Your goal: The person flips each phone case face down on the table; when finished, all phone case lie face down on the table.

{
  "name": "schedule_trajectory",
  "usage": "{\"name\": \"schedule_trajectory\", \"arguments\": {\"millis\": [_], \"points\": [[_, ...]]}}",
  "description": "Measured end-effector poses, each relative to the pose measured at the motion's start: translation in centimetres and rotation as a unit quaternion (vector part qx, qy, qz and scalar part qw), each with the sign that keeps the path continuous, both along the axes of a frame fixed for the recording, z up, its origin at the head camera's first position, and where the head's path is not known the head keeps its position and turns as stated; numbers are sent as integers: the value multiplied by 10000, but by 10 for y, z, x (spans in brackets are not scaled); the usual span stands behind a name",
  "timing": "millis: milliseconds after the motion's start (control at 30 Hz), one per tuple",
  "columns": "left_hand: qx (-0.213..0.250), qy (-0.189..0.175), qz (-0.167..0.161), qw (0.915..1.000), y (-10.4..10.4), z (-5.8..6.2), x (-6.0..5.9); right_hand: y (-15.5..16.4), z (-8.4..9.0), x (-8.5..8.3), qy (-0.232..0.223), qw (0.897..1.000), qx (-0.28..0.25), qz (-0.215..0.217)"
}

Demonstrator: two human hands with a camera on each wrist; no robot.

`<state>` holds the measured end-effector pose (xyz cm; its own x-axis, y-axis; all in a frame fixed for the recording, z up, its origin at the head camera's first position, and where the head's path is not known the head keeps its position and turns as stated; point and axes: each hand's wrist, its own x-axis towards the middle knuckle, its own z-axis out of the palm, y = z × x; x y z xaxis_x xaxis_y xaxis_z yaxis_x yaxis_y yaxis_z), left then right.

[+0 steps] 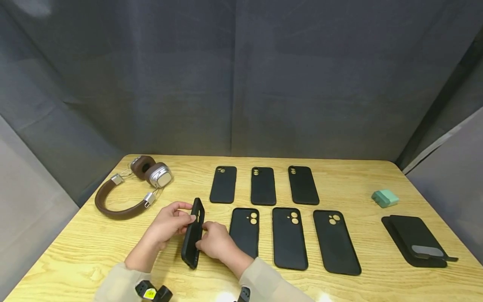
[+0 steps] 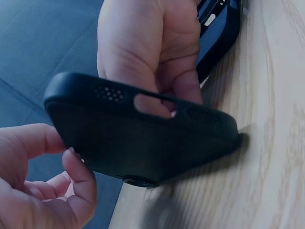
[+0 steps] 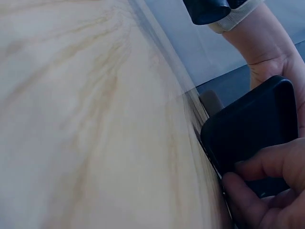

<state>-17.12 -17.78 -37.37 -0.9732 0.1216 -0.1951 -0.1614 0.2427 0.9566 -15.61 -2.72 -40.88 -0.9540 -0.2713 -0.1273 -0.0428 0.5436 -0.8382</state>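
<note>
Both hands [image 1: 171, 224] round phone case [image 1: 193, 239].

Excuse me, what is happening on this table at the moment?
A person holds one black phone case on its edge with both hands: the left hand grips its upper part and the right hand its lower side. Six more black cases lie flat in two rows on the wooden table. Brown headphones lie at the left; a small green box and a dark wallet-like case lie at the right.
</note>
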Motion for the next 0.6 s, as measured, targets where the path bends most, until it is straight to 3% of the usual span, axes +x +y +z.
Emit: {"name": "schedule_trajectory", "arguments": {"millis": [133, 233, 433, 600], "points": [[62, -8, -88, 9999, 2, -1, 1, 5, 1, 2, -387, 9979, -515, 17], [93, -54, -77, 9999, 3, -2, 0, 10, 4, 4, -781, 9905, -1128, -57], [173, -115, -108, 9997, 5, -4, -2, 16, 16, 11, -1469, 9592, -2409, -184], [224, -187, -72, 9995, 8, -4, -2, 16, 23, 18, -1714, 9363, -3060, -163]]}}
